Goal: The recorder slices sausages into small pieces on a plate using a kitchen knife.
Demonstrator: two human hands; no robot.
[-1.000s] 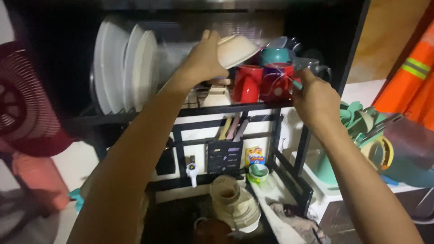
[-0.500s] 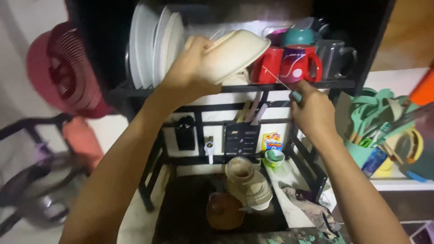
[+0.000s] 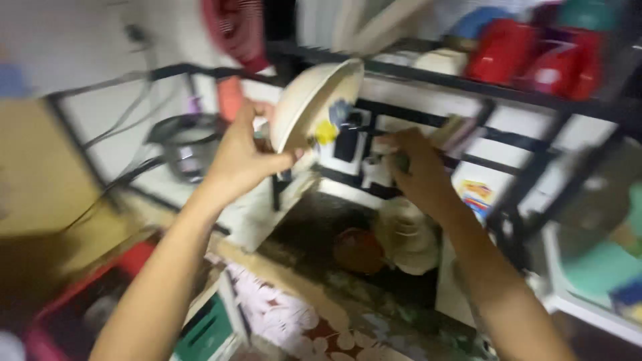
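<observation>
The cream bowl (image 3: 313, 107) is up in the air, tipped on its edge, its rim pointing toward the dish rack (image 3: 428, 77) above. The left hand (image 3: 244, 157) has it: fingers wrapped round the lower rim, thumb pressing near the bottom edge, a firm grip. There's a yellow and bluish patch on the bowl's face, though the picture is smeared and I can't say what it is.

Just to the right of the bowl, the right hand (image 3: 418, 174) is curled shut around something small and dark, possibly a handle or a sponge; the blur hides it. The two hands are near each other but apart.

Below them sits the dark sink (image 3: 314, 230), with a stack of pale dishes (image 3: 408, 234) under the right wrist and a brownish round pot (image 3: 358, 251) beside the stack.

Up on the rack shelf, red mugs (image 3: 528, 57) stand in a row, with white plates on edge to their left. A red fan (image 3: 234, 30) hangs at top left. A grey cooking pot (image 3: 184, 144) stands on the counter behind the left hand. A flowered cloth (image 3: 287, 321) lies along the near edge.
</observation>
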